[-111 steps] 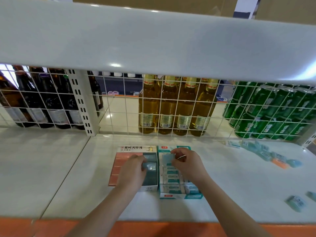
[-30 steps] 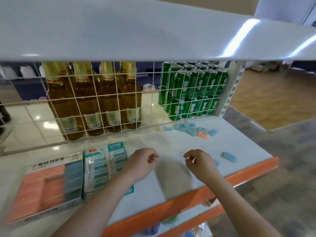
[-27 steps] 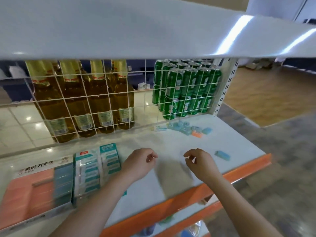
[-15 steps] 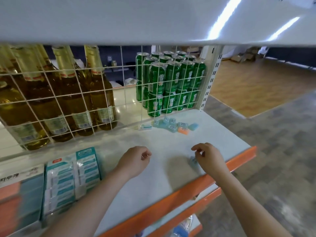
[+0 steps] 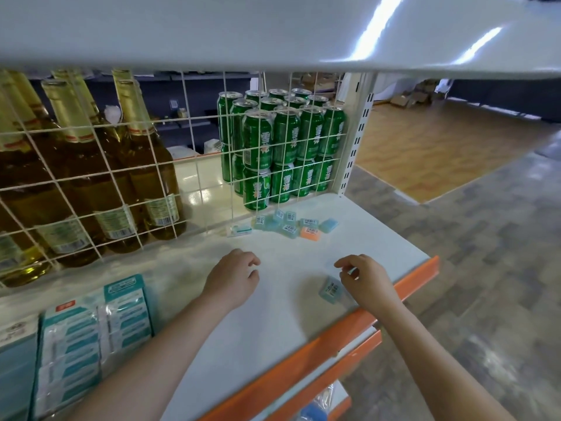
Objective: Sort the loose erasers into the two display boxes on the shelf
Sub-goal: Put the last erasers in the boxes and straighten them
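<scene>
From the head view, the left hand hovers over the white shelf, fingers loosely curled toward the palm and holding nothing. The right hand is low over the shelf near its orange front edge, thumb and forefinger drawn close as in a pinch; something pale shows between the fingertips, but I cannot tell whether it is actually held. A blue eraser with a small barcode sticker lies on the shelf just beside that hand, on its left, at the base of the thumb, touching or nearly so.

Beyond both hands, against the wire grid, sits a pile of loose erasers: mostly blue with barcode stickers, one orange eraser on the near right, and one white eraser with a teal band on the left of the pile. They are well apart from either hand.

To the left of the left forearm stands a teal box of wrapped white-and-teal erasers, with a red tag on its flap whose print is too small to read. Left of it, at the frame edge, another box holds blue erasers; its printed flap is unreadable.

Behind the grid are green cans bearing white characters and a flower mark, and amber bottles with gold foil necks and barcode labels.
</scene>
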A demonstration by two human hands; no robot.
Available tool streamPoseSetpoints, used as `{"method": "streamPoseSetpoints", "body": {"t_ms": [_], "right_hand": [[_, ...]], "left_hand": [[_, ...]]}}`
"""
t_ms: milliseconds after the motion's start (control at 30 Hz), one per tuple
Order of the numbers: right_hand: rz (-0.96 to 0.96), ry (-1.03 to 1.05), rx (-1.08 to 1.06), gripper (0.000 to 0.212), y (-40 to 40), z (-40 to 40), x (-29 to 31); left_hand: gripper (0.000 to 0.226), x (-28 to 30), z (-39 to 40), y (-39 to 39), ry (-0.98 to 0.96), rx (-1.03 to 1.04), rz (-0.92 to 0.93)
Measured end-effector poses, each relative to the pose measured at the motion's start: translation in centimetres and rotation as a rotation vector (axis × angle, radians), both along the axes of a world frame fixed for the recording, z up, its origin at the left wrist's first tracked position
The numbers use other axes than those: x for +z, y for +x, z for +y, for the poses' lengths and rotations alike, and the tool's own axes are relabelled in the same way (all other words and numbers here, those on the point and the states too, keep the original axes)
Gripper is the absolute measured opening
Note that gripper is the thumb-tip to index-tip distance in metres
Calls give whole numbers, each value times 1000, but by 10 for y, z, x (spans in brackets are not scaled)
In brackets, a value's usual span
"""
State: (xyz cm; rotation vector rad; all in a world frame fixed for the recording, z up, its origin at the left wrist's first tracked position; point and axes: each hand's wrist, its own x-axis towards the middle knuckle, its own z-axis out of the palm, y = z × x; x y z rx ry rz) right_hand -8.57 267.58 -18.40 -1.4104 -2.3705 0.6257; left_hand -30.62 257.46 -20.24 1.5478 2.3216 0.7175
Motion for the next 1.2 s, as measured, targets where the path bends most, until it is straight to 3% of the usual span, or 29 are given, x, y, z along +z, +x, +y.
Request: {"method": "streamPoseSetpoints", "body": {"t_ms": [333, 567, 867, 1200], "right_hand": [[23, -13, 12, 33, -39, 24, -5], [2, 22, -9, 46, -62, 36, -13], [-90, -17, 60, 52, -70, 50, -20], [-128, 54, -1, 27, -73, 48, -14]], "left_hand": [[47, 5, 18, -24, -80, 41, 182], [60, 3, 30, -36, -216, 18, 196], [60, -1, 43, -44, -341, 17, 199], [49, 6, 47, -45, -287, 8, 255]]}}
